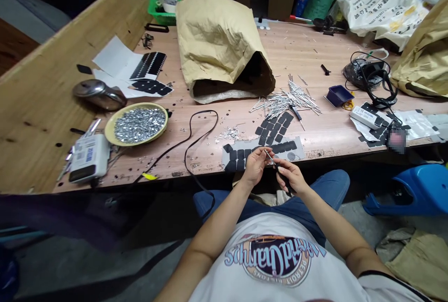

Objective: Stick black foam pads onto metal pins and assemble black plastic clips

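In my right hand (pixel 291 176) is a black-handled piece (pixel 284 179) with a thin silver rod that points up and left. The fingers of my left hand (pixel 256 166) are pinched at the rod's far end; anything tiny between them is too small to make out. Both hands are just off the table's front edge, above my lap. Right behind them, a grey sheet (pixel 298 147) carries rows of black rounded pads (pixel 280 124). A loose pile of thin silver rods (pixel 294 99) lies farther back, with one black-handled rod (pixel 296 112) among them.
Small metal rings (pixel 229 134) are scattered left of the sheet. A yellow bowl (pixel 109 129) of shiny metal pieces, a white box-shaped device (pixel 89 158) and a black strap (pixel 191 143) lie further left. A large paper sack (pixel 217 40) stands behind; a blue stool (pixel 416 190) is right.
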{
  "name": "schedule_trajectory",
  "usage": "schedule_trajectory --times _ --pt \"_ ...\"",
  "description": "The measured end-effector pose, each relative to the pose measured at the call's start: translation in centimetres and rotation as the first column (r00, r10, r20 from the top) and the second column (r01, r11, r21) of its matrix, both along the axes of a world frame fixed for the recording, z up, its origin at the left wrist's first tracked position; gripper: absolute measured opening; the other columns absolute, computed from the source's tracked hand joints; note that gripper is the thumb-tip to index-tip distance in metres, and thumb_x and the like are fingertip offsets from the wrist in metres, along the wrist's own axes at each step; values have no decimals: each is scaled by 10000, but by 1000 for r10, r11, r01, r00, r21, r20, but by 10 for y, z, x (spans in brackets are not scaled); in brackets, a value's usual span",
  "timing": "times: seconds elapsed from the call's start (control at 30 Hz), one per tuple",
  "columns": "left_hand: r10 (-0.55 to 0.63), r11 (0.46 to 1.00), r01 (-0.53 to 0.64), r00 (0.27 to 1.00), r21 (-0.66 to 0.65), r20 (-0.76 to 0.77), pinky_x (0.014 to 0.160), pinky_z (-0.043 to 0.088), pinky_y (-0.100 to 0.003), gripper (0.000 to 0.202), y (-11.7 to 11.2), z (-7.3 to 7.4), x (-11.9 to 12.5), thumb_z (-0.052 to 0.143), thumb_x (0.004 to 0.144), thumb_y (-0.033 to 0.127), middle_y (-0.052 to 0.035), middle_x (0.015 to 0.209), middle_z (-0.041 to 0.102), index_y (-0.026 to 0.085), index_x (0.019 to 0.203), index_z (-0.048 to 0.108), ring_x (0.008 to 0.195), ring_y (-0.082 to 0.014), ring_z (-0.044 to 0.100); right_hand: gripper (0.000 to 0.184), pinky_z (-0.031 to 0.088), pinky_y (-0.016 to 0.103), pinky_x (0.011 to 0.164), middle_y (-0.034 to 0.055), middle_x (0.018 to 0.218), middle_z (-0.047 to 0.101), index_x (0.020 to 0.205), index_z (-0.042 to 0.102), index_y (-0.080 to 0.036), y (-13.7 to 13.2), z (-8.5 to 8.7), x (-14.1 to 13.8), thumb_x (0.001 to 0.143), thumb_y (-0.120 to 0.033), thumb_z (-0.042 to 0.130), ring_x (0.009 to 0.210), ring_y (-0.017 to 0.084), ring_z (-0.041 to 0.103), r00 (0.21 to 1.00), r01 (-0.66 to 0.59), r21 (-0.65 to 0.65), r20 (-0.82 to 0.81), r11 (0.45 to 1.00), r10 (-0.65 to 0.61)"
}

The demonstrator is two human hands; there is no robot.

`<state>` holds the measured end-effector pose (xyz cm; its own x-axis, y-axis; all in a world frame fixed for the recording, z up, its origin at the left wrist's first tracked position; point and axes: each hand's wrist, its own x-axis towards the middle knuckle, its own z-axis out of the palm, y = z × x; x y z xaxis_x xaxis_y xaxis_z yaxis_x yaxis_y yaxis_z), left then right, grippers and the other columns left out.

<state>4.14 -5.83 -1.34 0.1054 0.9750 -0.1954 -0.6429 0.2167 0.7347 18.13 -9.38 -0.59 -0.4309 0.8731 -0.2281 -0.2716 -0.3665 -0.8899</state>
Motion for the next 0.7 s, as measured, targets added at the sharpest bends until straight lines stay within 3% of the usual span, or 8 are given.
schedule_trajectory --times 0.13,0.27,0.43,0.57,0.7 --pt "45 999 -46 999 -21 -10 518 412 -187 424 -1 2 1 839 462 470 17 574 592 134 586 611 503 -45 493 546 262 147 290 -115 437 462 1227 511 -162 1 3 -2 776 -445 628 292 32 349 1000 -12 -14 -3 1000 12" --pt "22 998 -21 999 -58 24 539 442 -211 448 -1 5 1 824 460 506 0 605 617 141 652 648 550 -83 554 541 251 146 285 -113 425 480 1196 533 -171 1 4 -2 755 -460 649 273 30 338 1000 -7 -29 -30 1000 6" --pt "99 995 -100 994 -14 -47 539 436 -195 381 -4 1 1 837 480 438 12 569 605 139 569 618 529 -66 533 532 271 150 287 -109 414 486 1162 563 -177 -2 2 -3 737 -480 667 278 39 357 1000 2 2 -20 1000 -2" --pt "68 997 -67 998 -44 11 587 485 -216 401 -5 -2 1 845 442 465 -5 622 643 151 592 645 604 -101 595 545 283 146 299 -107 423 477 1177 551 -166 -2 -2 -3 735 -463 668 293 41 359 997 -14 -21 -72 1000 12" --pt "26 999 -26 1000 -23 -3 589 509 -242 399 -7 -6 -3 832 466 479 -15 624 656 154 615 654 600 -123 617 515 351 165 339 -102 461 465 1189 541 -181 -7 -11 -6 790 -500 602 325 52 391 1000 5 90 26 996 -8"
